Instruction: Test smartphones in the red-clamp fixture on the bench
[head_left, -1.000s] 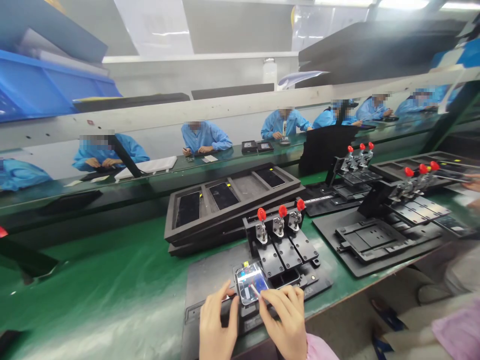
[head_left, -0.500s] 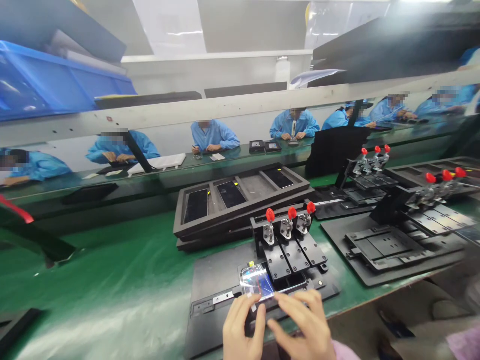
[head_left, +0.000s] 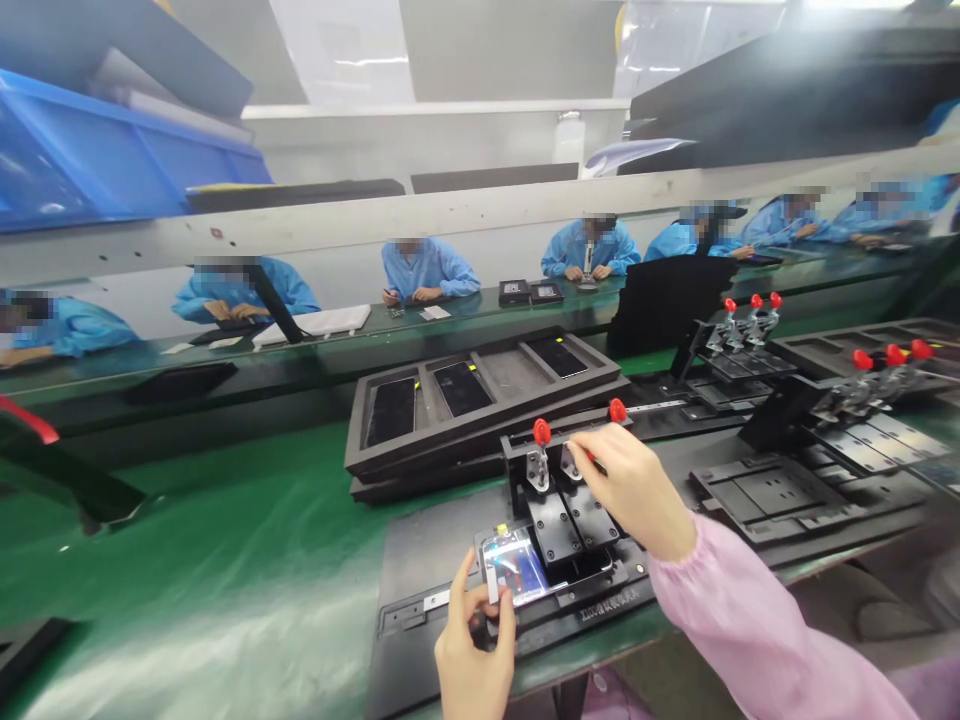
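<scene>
A phone-like panel with a glossy, film-covered screen (head_left: 517, 568) lies in a black clamping fixture (head_left: 420, 545), partly under its metal press plates (head_left: 553, 528). My left hand (head_left: 476, 645) is at the panel's near left corner, fingers apart, with the thumb and a fingertip at its edge. A white strip (head_left: 493, 585) shows by those fingertips. My right hand (head_left: 626, 480) is closed around the red-tipped handle of the middle toggle clamp, hiding most of it. The left clamp's red knob (head_left: 541, 432) stands upright, and the right one (head_left: 617, 410) shows behind my hand.
Behind the fixture, stacked dark foam trays (head_left: 495, 372) hold several black screens. More clamp fixtures (head_left: 780, 490) stand to the right on the green table (head_left: 247, 560). A black post (head_left: 82, 480) rises at left. Across the bench, several people in blue work clothes (head_left: 427, 272) sit working.
My right hand has left the panel's near edge and moved up and away to the middle clamp's handle. My left hand has stayed by the panel, its forefinger now raised along the left edge.
</scene>
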